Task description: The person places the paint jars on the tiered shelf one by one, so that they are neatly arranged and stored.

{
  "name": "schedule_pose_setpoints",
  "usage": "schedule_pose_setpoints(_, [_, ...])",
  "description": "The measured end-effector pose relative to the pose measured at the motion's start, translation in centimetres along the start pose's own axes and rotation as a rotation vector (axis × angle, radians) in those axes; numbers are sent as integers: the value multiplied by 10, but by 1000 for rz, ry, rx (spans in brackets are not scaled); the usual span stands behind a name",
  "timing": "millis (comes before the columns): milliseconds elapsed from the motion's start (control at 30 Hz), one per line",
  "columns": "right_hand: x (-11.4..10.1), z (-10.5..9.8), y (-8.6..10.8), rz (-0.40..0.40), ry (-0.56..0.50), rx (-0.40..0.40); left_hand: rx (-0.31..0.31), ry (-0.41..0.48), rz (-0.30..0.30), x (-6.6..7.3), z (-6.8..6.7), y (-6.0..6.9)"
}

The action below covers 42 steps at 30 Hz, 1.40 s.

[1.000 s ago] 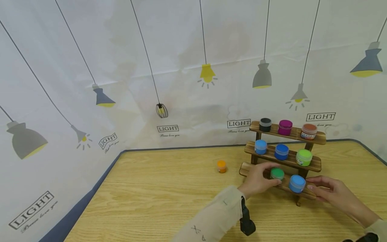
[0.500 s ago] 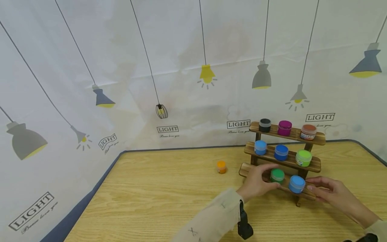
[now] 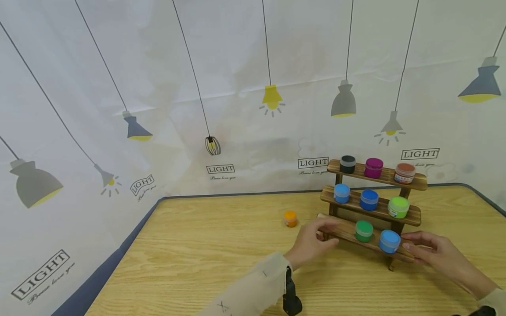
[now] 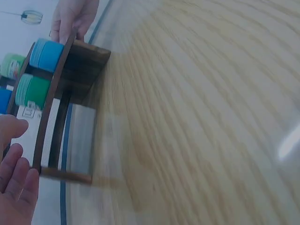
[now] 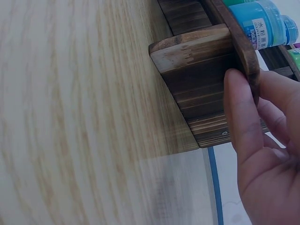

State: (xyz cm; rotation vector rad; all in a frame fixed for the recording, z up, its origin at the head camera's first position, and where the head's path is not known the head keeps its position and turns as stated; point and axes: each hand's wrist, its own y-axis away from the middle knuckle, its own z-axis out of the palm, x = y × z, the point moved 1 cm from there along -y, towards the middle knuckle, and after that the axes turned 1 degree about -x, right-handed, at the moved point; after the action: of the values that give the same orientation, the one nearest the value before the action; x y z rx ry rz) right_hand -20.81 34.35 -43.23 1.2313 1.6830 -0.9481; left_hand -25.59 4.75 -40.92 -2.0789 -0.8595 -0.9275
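A three-tier wooden display stand (image 3: pixel 371 208) stands on the table at the right. On its bottom tier are a green paint jar (image 3: pixel 363 231) and a light blue paint jar (image 3: pixel 389 241). My left hand (image 3: pixel 312 243) is at the left end of that tier, thumb and fingers apart, with nothing between them; whether it touches the board I cannot tell. In the right wrist view, my right hand (image 5: pixel 267 145) pinches the right end of the bottom board between thumb and fingers. An orange paint jar (image 3: pixel 290 218) sits on the table left of the stand.
The middle tier bears a light blue jar (image 3: pixel 341 193), a dark blue jar (image 3: pixel 369 199) and a lime green jar (image 3: pixel 398 206). On top are black (image 3: pixel 348 164), magenta (image 3: pixel 373 167) and reddish-brown jars (image 3: pixel 405 173). Behind the wooden table (image 3: pixel 205 245) hangs a lamp-printed backdrop (image 3: pixel 237 118).
My left hand has let go of the green paint jar and moved left, leaving it on the bottom tier. My right hand has stayed at the board's right end.
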Motion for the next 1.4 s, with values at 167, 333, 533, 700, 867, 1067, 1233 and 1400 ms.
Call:
schedule_pose_setpoints(167, [-1, 0, 0, 5, 1, 3, 51, 1, -55, -10, -15, 9])
schedule_pose_setpoints(333, [-1, 0, 0, -7, 7, 9, 115, 5, -71, -22, -29, 13])
schedule_pose_setpoints(533, [0, 0, 0, -12, 13, 3, 217, -9, -79, -35, -46, 14])
schedule_pose_setpoints(700, [0, -1, 0, -9, 8, 0, 300, -23, -111, -45, -55, 13])
schedule_pose_setpoints(867, [0, -1, 0, -12, 7, 0, 338, -29, -182, -53, -57, 10])
schedule_pose_setpoints(1067, [0, -1, -1, -23, 15, 4, 398, -62, -195, -63, -57, 5])
schedule_pose_setpoints(1233, [0, 0, -1, -14, 22, 12, 378, -103, -237, -70, -56, 1])
schedule_pose_setpoints(1400, [1, 0, -1, 8, 13, 12, 336, -41, -273, -73, -53, -3])
